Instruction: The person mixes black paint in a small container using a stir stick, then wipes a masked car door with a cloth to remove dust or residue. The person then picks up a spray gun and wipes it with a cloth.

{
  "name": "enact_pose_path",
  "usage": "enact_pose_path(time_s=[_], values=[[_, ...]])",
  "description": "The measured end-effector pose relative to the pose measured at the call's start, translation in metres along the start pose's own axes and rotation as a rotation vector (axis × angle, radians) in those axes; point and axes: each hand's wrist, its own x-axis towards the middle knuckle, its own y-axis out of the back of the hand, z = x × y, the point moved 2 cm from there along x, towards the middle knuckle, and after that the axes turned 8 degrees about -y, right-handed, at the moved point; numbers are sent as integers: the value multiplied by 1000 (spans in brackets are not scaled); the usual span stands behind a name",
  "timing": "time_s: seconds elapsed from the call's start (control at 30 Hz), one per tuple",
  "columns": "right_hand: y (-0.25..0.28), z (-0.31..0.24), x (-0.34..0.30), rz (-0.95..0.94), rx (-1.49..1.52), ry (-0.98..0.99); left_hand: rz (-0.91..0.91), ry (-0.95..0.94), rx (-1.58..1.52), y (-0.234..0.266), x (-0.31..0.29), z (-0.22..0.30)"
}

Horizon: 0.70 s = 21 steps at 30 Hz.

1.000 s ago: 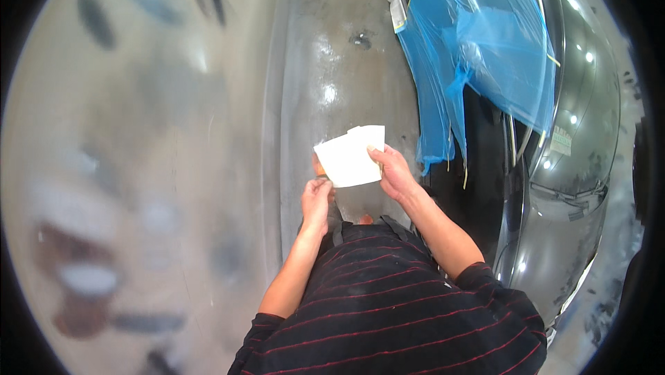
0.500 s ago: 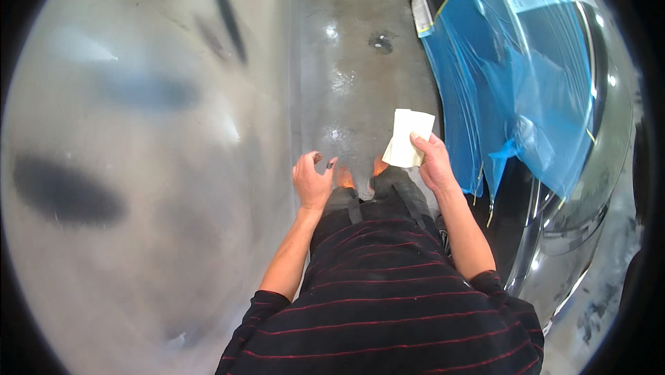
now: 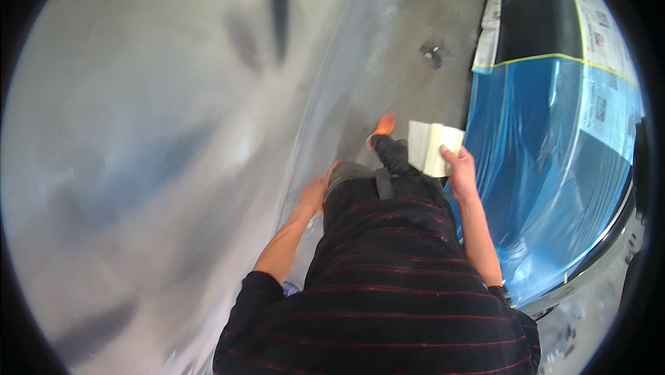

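Observation:
My right hand is closed on a folded pale-yellow paper sheet, its thumb lying across the top. The paper's creased panels fan out to the left, above my dark trousers. Low by my left thigh hangs my left hand, with a finger stretched forward along the trouser leg. I see nothing in it, though some fingers are hidden. Nearest my right arm is a dark car body draped in blue masking film, apart from the paper.
Yellow tape edges the film, and printed masking paper covers the car's far side. On my left rises a hazy translucent sheet. A dark patch marks the grey floor; my orange shoe shows ahead.
I have stepped forward and the view has turned, so the car's taped film edge sits lower. My left hand has dropped back beside my thigh. The paper stays in my right hand, its panels spread wider.

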Motion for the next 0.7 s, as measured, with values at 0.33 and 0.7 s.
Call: enact_pose_path(time_s=[0.33, 0.7], values=[[9, -174, 123, -241, 64, 80, 54, -26, -46, 118, 150, 34], [32, -272, 199, -78, 67, 219, 611, -428, -903, 415, 294, 309]])
